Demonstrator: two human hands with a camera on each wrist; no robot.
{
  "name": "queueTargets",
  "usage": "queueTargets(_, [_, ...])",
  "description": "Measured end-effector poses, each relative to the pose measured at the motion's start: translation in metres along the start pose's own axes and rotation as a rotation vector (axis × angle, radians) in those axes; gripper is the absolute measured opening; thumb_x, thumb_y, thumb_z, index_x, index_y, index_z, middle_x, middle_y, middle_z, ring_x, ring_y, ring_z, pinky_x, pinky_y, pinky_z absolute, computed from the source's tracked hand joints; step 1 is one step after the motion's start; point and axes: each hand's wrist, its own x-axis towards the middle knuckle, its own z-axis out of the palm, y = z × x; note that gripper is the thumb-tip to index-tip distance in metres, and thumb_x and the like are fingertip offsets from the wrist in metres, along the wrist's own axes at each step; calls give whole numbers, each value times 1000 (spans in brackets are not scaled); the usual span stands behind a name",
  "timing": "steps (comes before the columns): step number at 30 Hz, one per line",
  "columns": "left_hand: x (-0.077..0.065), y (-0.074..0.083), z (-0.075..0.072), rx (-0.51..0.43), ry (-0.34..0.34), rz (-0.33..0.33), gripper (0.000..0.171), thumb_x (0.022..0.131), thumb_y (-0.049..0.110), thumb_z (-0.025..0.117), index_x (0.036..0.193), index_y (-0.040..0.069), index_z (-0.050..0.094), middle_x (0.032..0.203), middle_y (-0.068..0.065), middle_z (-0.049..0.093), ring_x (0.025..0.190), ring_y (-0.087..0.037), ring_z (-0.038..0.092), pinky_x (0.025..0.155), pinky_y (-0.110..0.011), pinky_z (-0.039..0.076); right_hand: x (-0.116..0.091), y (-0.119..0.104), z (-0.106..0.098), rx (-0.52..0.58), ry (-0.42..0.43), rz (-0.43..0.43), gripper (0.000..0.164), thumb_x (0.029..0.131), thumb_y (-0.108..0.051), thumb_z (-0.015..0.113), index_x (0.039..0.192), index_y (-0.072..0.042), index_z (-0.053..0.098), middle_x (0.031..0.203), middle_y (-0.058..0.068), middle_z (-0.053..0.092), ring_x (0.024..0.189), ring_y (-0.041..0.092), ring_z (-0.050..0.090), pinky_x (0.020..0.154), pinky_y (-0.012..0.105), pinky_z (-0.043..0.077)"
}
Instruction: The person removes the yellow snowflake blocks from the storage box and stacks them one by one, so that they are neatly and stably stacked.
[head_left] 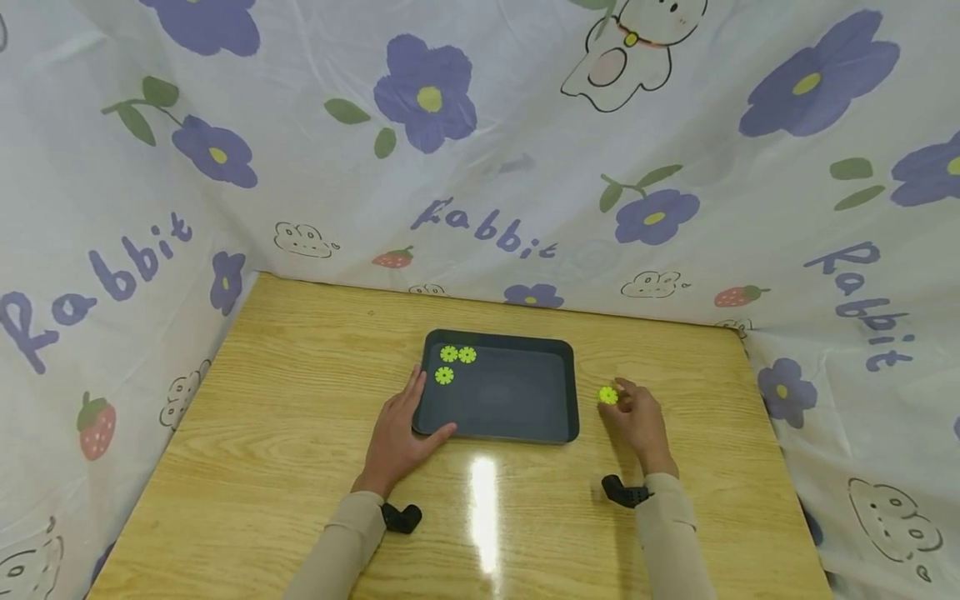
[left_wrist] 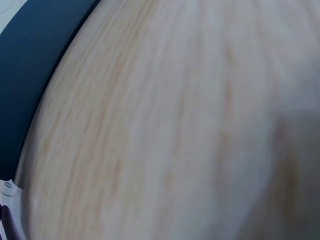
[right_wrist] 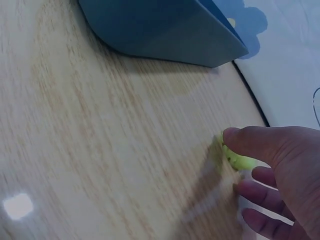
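Observation:
A dark rectangular baking tray (head_left: 498,433) lies on the wooden table. Inside its far left part lie three yellow-green notched discs, a left one (head_left: 448,354), a right one (head_left: 468,355) and a nearer one (head_left: 444,376). My left hand (head_left: 393,442) rests at the tray's near left corner, fingers straight along the left side, thumb at the front rim. To the right of the tray, my right hand (head_left: 637,421) pinches another yellow-green disc (head_left: 607,395) between thumb and fingers. The right wrist view shows this disc (right_wrist: 237,159) edge-on, partly covered by the thumb.
A white cloth (head_left: 517,158) printed with purple flowers and rabbits hangs behind and beside the table (head_left: 300,375). Dark wrist cameras, a left one (head_left: 402,518) and a right one (head_left: 625,492), sit at the cuffs. Glare (head_left: 483,517) shines on the table before the tray.

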Motion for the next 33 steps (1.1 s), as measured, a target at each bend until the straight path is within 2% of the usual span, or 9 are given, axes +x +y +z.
queueTargets(6, [0,-4,-4,4,17,-6,102,90,59,74,167,17,22,173,5,14,149,-35,36,121,-58,29,7,-15,-2,-31,46,-47,64,98,-18,75,151,4,47,130,30,54,103,41,65,82,54,59])
queueTargets(13, [1,-8,-6,16,22,-9,102,90,60,73,167,19,21,173,5,15,149,-35,36,121,-58,29,25,-53,-1,-28,73,-148,58,99,-24,74,147,2,54,128,28,57,93,36,65,73,52,58])
queueTargets(20, [1,-8,-6,8,19,8,101,90,62,72,167,16,24,173,3,16,149,-35,37,120,-59,30,43,-99,25,-36,57,-281,49,99,-22,73,141,2,61,123,25,61,86,31,64,71,47,57])
queueTargets(23, [0,-7,-6,5,17,9,101,90,63,71,166,15,24,173,3,16,148,-36,38,120,-60,30,48,-116,45,-71,16,-332,43,99,-22,73,135,1,66,120,22,63,79,25,61,69,44,56])
queueTargets(26, [0,-6,-6,1,20,10,101,90,63,71,166,15,25,173,4,16,149,-35,38,120,-60,30,50,-132,67,-124,-79,-352,38,100,-23,72,132,-3,69,121,18,63,77,20,59,68,41,55])
queueTargets(29, [-1,-4,-4,-9,21,9,101,90,64,71,166,16,25,173,4,17,149,-34,37,120,-59,30,51,-146,88,-176,-190,-369,36,101,-23,70,132,-5,70,122,17,62,80,20,60,71,42,56])
queueTargets(33, [-3,-4,0,-2,25,14,101,90,65,70,166,17,25,173,4,17,149,-33,38,120,-59,31,52,-160,112,-258,-303,-381,40,103,-22,67,139,-5,65,121,17,61,91,25,64,82,48,58])
